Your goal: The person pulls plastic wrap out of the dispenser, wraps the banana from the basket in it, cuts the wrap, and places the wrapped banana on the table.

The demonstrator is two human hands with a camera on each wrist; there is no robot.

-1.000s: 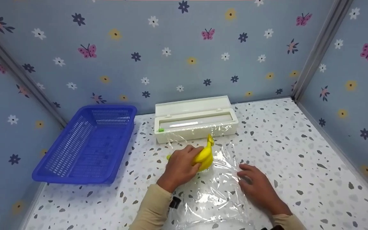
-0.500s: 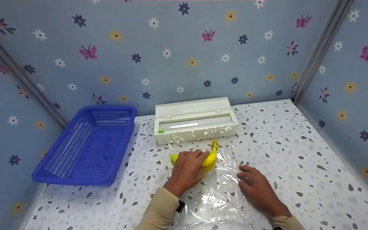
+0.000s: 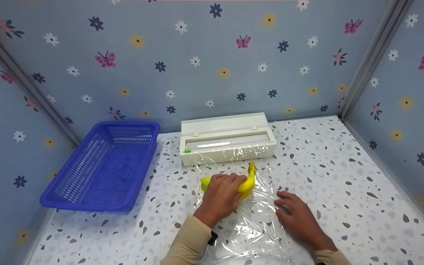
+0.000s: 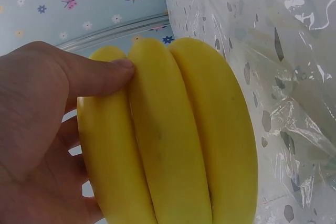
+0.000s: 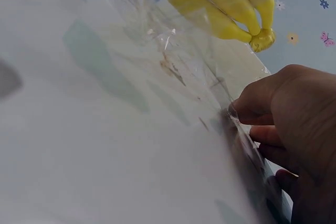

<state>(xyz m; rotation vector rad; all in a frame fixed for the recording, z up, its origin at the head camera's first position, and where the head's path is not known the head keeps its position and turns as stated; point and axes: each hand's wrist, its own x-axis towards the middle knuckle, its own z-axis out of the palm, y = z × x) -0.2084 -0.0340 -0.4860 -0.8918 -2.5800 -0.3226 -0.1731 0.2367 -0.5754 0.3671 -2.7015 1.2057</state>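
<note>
My left hand (image 3: 221,198) grips a yellow bunch of bananas (image 3: 247,186) over the sheet of plastic wrap (image 3: 247,232). In the left wrist view, the thumb presses along one banana (image 4: 168,145) while the other fingers go behind the bunch. The bunch's stem end points toward the dispenser. Along the sheet's right edge lies my right hand (image 3: 296,217), fingers loosely bent, fingertips right at the film. The right wrist view has the thumb and fingertips spaced along the film's edge, with the bananas (image 5: 226,6) beyond it.
At the back stands a white plastic wrap dispenser (image 3: 226,156), lid raised, a roll inside and film running out of its front. A blue perforated basket (image 3: 138,184) is on the left. Flower-patterned walls (image 3: 212,48) enclose the speckled table (image 3: 348,191).
My left hand has shifted right and slightly toward me with the bananas, farther over the plastic wrap. The right hand has stayed by the film's edge. The head view has shifted slightly.
</note>
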